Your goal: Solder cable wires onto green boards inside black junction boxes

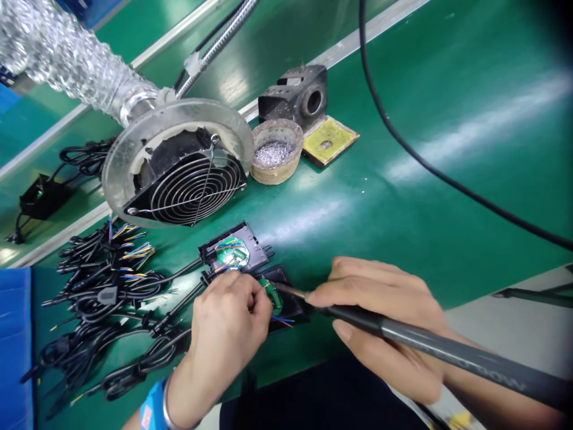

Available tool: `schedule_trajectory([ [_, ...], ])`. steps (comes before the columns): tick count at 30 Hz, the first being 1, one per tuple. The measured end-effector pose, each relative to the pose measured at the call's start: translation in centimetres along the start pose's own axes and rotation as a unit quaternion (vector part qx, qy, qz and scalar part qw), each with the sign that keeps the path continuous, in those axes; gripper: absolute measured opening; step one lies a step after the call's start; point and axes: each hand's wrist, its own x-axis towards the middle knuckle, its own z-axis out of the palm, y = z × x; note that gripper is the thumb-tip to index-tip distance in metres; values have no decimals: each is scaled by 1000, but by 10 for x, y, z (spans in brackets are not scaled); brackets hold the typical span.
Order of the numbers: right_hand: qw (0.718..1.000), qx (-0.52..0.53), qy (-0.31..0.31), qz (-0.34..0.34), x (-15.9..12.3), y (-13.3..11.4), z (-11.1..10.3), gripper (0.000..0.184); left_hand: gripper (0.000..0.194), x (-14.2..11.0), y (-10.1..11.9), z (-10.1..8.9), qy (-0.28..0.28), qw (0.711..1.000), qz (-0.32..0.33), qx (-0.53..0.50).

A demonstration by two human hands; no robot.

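Note:
My right hand [385, 322] grips a soldering iron [430, 343] like a pen, its tip at a small green circuit board [274, 298]. That board sits in a black plastic case [295, 304] near the table's front edge. My left hand [230, 328] is closed at the board's left side, fingers pinched; what lies between them is hidden. Just behind, a second black case [259, 243] holds another round green board [233, 254] with thin wires. A black cable [181, 272] leads into it from the left.
Bundled black cables [129, 292] with coloured wire ends cover the left. A fume extractor fan [197, 185] on a foil duct [71, 65] overhangs the back left. Behind stand a bowl of solder bits [276, 173], an iron holder [295, 98] and a yellow sponge [331, 140]. A black cord [430, 161] crosses the right.

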Motion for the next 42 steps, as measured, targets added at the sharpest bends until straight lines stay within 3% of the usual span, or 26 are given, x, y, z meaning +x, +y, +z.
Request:
schedule_trajectory([
  [8, 1000, -6, 8, -3, 3, -2, 0, 30, 18, 1, 0, 1, 6, 1000, 2, 6],
  [19, 996, -6, 88, -3, -1, -7, -5, 33, 18, 1, 1, -1, 3, 1000, -11, 14],
  [34, 986, -13, 166, -26, -9, 1, 8, 39, 16, 3, 3, -1, -5, 999, -21, 26],
  [38, 979, 6, 205, -16, -16, 8, 16, 52, 16, 3, 4, -1, -8, 999, -22, 25],
  [42, 984, 5, 177, -16, -21, 12, 23, 49, 16, 4, 4, -1, -11, 999, -23, 28],
])
